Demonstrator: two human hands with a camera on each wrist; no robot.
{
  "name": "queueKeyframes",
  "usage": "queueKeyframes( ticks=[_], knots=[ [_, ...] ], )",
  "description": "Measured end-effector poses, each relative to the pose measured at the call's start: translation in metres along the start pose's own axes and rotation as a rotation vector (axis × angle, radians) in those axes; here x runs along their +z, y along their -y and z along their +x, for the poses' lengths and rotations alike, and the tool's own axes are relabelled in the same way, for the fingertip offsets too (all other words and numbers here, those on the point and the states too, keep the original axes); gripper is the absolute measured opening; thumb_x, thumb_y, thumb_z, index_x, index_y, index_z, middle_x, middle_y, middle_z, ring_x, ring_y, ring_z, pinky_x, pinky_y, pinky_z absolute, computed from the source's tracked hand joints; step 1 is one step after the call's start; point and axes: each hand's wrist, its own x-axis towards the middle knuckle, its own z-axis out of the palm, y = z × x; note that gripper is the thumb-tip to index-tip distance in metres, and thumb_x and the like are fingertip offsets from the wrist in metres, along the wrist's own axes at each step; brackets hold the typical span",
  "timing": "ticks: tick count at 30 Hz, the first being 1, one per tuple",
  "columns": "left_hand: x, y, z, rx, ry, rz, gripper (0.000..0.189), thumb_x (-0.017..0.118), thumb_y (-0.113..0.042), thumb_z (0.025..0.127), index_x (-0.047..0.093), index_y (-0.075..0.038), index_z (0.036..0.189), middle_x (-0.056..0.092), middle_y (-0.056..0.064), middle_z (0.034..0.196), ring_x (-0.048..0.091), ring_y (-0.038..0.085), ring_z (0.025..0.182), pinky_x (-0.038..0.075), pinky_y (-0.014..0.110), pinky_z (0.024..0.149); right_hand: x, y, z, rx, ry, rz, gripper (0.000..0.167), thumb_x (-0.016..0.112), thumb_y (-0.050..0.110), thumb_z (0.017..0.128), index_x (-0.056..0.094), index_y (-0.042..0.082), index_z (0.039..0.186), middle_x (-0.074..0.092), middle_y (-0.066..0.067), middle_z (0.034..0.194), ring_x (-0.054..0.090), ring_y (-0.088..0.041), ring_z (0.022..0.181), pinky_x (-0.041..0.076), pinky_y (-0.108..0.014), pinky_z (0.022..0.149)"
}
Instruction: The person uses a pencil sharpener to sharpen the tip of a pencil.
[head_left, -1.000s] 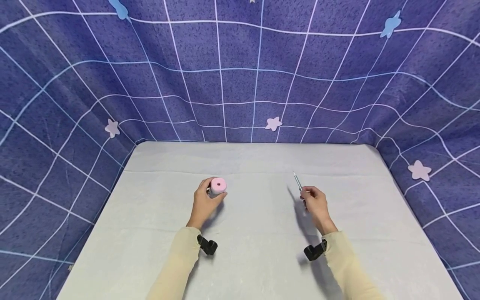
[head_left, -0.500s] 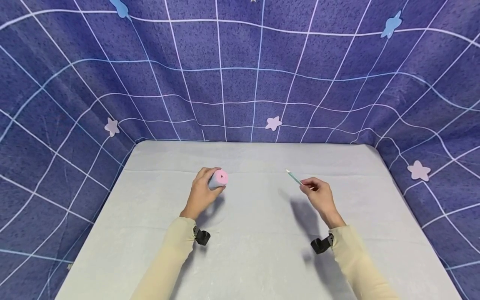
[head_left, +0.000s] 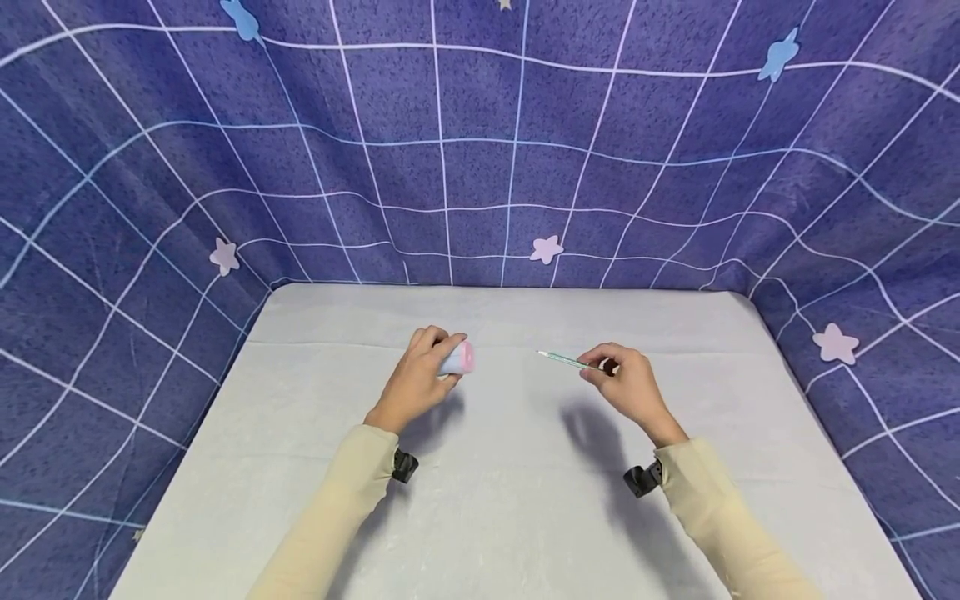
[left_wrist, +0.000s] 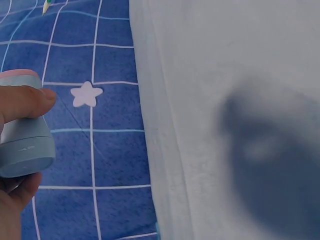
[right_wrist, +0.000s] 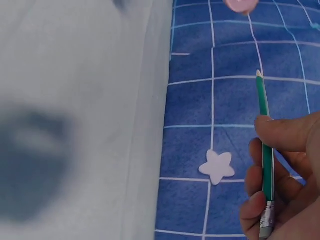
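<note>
Pencil (head_left: 564,360) first: you pinch the green pencil in your right hand (head_left: 628,385), thumb over the shaft and fingers curled beneath it, with its metal-banded end down by your palm. Its sharpened tip points left across the table (head_left: 525,500), toward your other hand, and the whole shaft hangs above the surface. From the right wrist camera, the pencil (right_wrist: 265,150) runs up out of your fingers (right_wrist: 280,132) with the point clear of everything.

Your left hand (head_left: 420,379) grips a small cylinder (head_left: 457,358), pale blue-grey in the body with a pink end, tipped on its side so the pink face looks right, toward the pencil tip. From the left wrist camera, your thumb (left_wrist: 25,102) lies across the cylinder (left_wrist: 25,150) and your fingers close round it from below. Pencil tip and pink end are near each other but apart.

Both hands are raised above the grey table, casting shadows on it. Behind and to both sides hangs a blue backdrop (head_left: 480,150) with white grid lines and star shapes.
</note>
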Motion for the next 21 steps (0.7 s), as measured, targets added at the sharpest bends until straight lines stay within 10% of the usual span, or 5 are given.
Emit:
queueKeyframes(
  ticks=[21],
  knots=[
    [0.015,-0.018,-0.001,0.13,0.111,0.131,0.057,0.084,-0.017,0.068,0.064,-0.017,0.122,0.055,0.006,0.101,0.047,0.021,0.091,0.043,0.035,0.082,0.022,0.012,-0.003,-0.064,0.067,-0.02,0.02,0.078,-0.005,0.068,0.073,0.011,0.078,0.063,0.0,0.072,0.049,-0.01,0.064,0.039,-0.022,0.058]
  ],
)
